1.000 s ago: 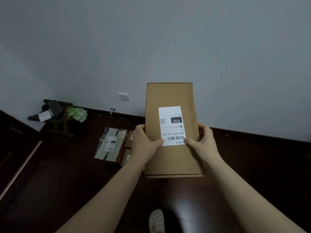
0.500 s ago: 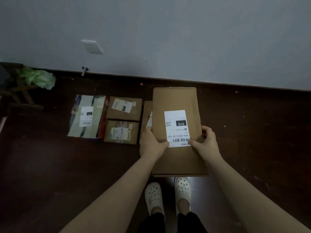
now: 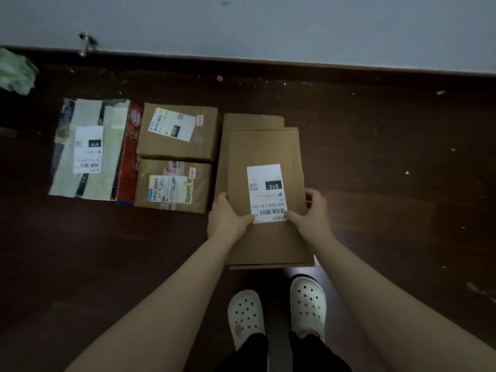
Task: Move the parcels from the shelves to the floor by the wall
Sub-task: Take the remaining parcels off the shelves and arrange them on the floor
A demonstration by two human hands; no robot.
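Note:
I hold a long flat brown cardboard parcel (image 3: 265, 151) with a white label, above the dark floor. My left hand (image 3: 228, 218) grips its left edge, thumb on the label. My right hand (image 3: 312, 213) grips its right edge, thumb on the label too. Beneath it lies another flat brown parcel (image 3: 249, 120), mostly hidden. To the left on the floor lie two brown boxes, one farther (image 3: 204, 140) and one nearer (image 3: 145, 189), and a taped grey-and-red parcel (image 3: 112, 146). All lie near the wall (image 3: 268, 25).
A dark baseboard (image 3: 295, 64) runs along the wall. A green bag (image 3: 16, 73) sits at far left. A small metal fitting (image 3: 84, 44) sticks out of the wall. My white clogs (image 3: 276, 312) stand just behind the parcel. Dark wood floor (image 3: 389, 170) extends to the right.
The view has tilted down from the wall to the floor. The parcel in my hands has come lower and over the flat parcel on the floor. My grip is unchanged.

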